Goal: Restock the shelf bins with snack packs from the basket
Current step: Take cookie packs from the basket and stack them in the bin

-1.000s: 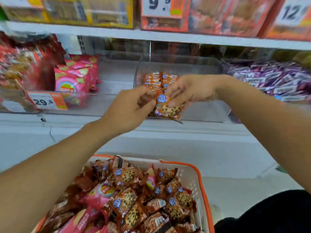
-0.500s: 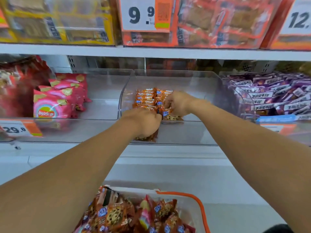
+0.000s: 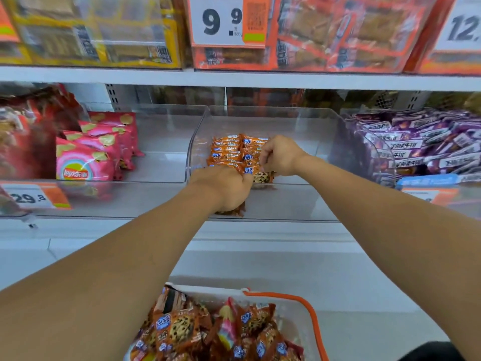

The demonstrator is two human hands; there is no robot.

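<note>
Both arms reaching into the clear middle bin on the shelf. Left hand curled at the front of the bin, fingers closed round a brown cookie pack whose lower edge peeks out below the knuckles. Right hand just behind and to the right of the left, fingers bent down, pinching another cookie pack that stands at the near end of the row. Orange snack packs lined up in two short rows deeper in the bin, touching the right hand's fingertips; the rest of the bin floor bare to the right.

Left of the bin, a second clear bin with pink chip bags standing on edge, a price tag reading 29.8 on its front. Right of the bin, a heap of purple packs in a third bin. Above the bin, the upper shelf with yellow and orange boxed goods and a price sign reading 9.9.

Below the bin, at the bottom of the view, a white basket with an orange rim, filled with more cookie packs and a few pink ones, well apart from both hands.
</note>
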